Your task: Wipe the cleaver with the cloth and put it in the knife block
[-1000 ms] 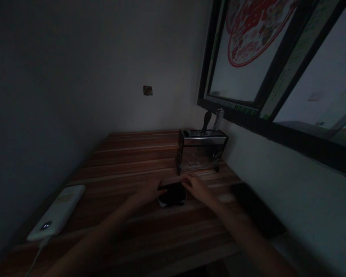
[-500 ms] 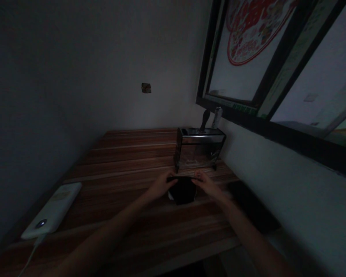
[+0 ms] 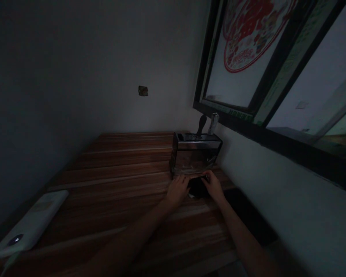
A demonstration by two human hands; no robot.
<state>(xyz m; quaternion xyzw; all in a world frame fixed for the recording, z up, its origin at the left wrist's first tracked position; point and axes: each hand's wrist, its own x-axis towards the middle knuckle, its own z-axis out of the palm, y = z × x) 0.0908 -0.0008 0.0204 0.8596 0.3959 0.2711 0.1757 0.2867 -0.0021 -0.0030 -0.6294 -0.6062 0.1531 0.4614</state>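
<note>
The scene is very dim. A small black object (image 3: 196, 187) with a bit of white at its lower left lies on the wooden table (image 3: 118, 192), right in front of a shiny metal holder (image 3: 195, 157). My left hand (image 3: 177, 189) rests against its left side and my right hand (image 3: 213, 187) against its right side, fingers curled over its edges. What the black object is cannot be made out. Two handles (image 3: 207, 124) stick up from the metal holder.
A white power bank (image 3: 29, 227) with a cable lies at the table's left front. A dark flat object (image 3: 248, 213) sits by the right wall. A window (image 3: 262, 65) with a red paper decoration is up on the right.
Both hands have slid the black object away from me and to the right, up to the front of the metal holder. The view has shifted slightly right.
</note>
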